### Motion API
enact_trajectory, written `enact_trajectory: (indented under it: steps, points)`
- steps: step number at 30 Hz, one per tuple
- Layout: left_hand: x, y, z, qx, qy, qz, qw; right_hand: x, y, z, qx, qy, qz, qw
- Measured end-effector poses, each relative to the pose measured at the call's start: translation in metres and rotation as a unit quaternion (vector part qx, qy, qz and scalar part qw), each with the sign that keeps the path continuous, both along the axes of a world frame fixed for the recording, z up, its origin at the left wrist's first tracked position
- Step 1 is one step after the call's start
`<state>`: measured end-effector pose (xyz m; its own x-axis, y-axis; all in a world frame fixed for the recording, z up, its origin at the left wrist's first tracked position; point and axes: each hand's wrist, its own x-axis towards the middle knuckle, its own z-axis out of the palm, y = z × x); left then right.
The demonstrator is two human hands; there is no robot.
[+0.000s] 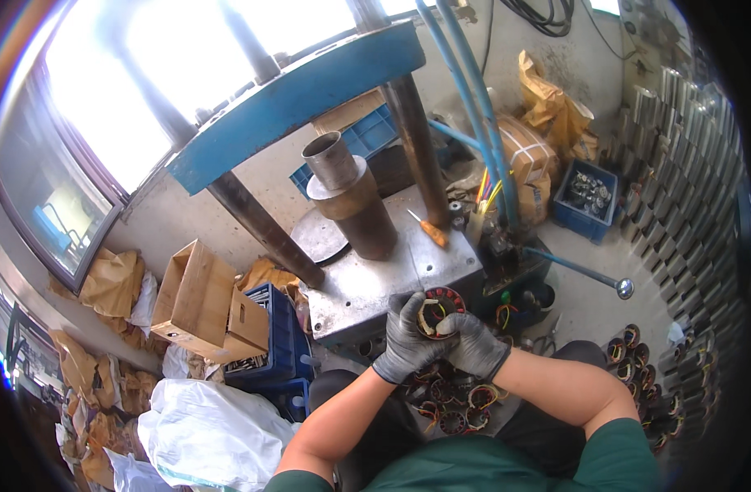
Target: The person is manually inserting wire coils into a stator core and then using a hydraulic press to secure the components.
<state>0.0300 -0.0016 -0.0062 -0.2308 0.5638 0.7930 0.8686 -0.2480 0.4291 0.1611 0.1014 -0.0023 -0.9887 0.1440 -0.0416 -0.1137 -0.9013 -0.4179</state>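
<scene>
A ring-shaped motor stator (452, 301) with red insulation and coloured wires is held up between both my grey-gloved hands, just in front of the press's steel bed (355, 299). My left hand (408, 348) grips its left side, fingers at the rim. Closed on the lower right side is my right hand (477, 348), its thumb over the wires. Below my hands, between my knees, lie several more wound stators (452, 422). On the bed stands a dark metal cylinder (363, 217) topped by a narrower hollow steel sleeve (329, 160). An orange-handled screwdriver (433, 233) lies beside it.
The press's blue crossbeam (302, 102) spans dark columns. A lever with a ball end (625, 288) juts out at right. Stacked metal cylinders (687, 189) line the right, near a blue crate (569, 215) of parts. Cardboard boxes (193, 299) and a white sack (216, 430) occupy the left.
</scene>
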Motion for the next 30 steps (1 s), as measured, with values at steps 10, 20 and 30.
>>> enact_trajectory:
  steps: [10, 20, 30]
  points:
    - [0.007, 0.007, 0.026, -0.08, -0.285, -0.095, 0.95, -0.007, 0.007, 0.038, 0.138, 0.068, -0.083, 0.985]
    - [-0.163, 0.089, 0.188, 0.116, -0.259, 0.021, 0.959, -0.013, 0.018, 0.028, 0.16, -0.041, 0.007, 0.986]
    - [-0.249, 0.137, 0.239, 0.157, -0.509, -0.026, 0.846, -0.01, 0.0, 0.026, 0.263, -0.116, 0.106, 0.952]
